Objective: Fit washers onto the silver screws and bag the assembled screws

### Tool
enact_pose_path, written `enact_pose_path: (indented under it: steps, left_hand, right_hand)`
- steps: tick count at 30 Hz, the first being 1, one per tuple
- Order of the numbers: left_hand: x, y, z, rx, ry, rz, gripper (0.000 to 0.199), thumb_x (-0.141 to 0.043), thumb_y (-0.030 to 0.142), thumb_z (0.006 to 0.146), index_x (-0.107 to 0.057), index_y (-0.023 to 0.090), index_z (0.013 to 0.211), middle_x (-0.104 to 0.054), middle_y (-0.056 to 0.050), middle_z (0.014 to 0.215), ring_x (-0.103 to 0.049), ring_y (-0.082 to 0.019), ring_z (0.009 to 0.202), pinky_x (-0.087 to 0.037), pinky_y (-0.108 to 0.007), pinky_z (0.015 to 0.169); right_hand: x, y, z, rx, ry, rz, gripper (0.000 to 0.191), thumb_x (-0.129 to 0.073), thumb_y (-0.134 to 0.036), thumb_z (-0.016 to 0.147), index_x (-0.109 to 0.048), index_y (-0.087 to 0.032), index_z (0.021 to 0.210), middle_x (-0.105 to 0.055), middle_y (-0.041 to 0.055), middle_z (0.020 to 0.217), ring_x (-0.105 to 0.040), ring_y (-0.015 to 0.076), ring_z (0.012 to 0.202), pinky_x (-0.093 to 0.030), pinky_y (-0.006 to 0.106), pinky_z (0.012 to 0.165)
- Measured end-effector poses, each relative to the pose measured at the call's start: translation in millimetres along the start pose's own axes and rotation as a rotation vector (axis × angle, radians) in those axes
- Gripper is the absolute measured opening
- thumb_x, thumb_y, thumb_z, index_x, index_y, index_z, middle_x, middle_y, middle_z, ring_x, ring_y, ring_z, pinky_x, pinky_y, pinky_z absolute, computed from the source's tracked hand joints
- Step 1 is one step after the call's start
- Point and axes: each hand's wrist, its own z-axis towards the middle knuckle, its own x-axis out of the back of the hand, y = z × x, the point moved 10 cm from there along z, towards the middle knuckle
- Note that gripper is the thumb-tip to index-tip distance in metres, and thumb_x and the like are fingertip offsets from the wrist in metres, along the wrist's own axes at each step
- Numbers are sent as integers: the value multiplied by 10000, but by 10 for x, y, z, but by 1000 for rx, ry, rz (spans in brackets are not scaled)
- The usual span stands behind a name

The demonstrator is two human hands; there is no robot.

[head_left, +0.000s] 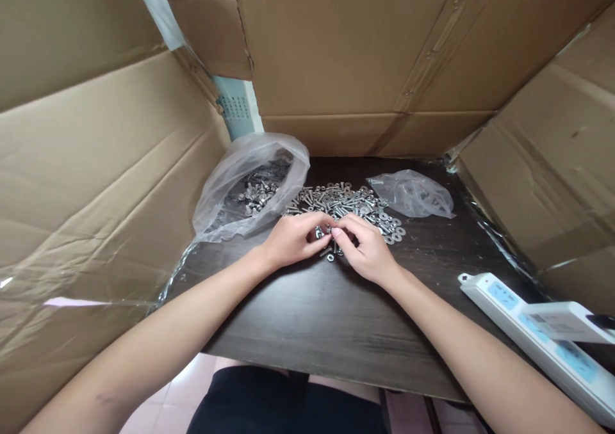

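Tabletop (317, 319) spreads from near edge (269, 361) to both hands (292, 239) (369, 251), holding small fasteners (319, 232).

Soft, moderate light fell on the dark tabletop (307, 322), leaving a dull, diffuse sheen. Pinkish-white glare streaked the left cardboard wall (96, 184), while the upper left panel (67, 31) looked dimmer. Wide-angle distortion stretched the edges (the forearms (187, 325) widened toward the lower corners), and the small metal fasteners (327, 198) appeared slightly soft.
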Motion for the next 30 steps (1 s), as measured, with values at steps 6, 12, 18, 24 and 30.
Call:
enact_pose_path:
  steps: [6,12,18,24,30]
  left_hand:
    - [4,0,-9,-3,0,17,174,-611,277,960,-684,187,1089,-745,-26,956,-638,-101,659,-502,-215,652]
    - [10,12,-6,-3,2,22,213,-608,341,989,-698,187,1107,-753,-39,980,-636,-106,670,-504,-221,656]
    - [7,-6,-7,5,-4,3,182,-622,301,969,-684,191,1099,-748,-21,971,-621,-90,634,-495,-213,642]
    - [-6,-7,-5,4,-9,-2,179,-618,290,961,-678,193,1099,-750,-22,979,-634,-92,640,-498,-212,643]
    - [3,-12,-6,14,-7,-1,179,-609,288,956,-677,191,1090,-747,-26,970,-626,-92,628,-498,-210,632]
  right_hand:
    - [9,-1,-2,-8,3,4,155,-520,-274,1023,-625,-208,930,-608,45,843,-575,186,744,-475,336,678]
    - [25,-11,-7,0,20,-20,41,-572,-219,965,-611,-207,961,-594,36,854,-566,179,730,-475,330,665]
    - [18,-12,-10,5,22,-26,46,-569,-226,969,-612,-211,973,-604,41,865,-574,183,738,-479,332,662]
    - [19,-6,-7,0,23,-13,61,-563,-225,980,-615,-209,952,-600,37,848,-572,181,737,-471,329,662]
    - [6,-22,1,8,11,-16,113,-541,-248,1003,-615,-213,924,-613,40,835,-576,186,741,-472,334,666]
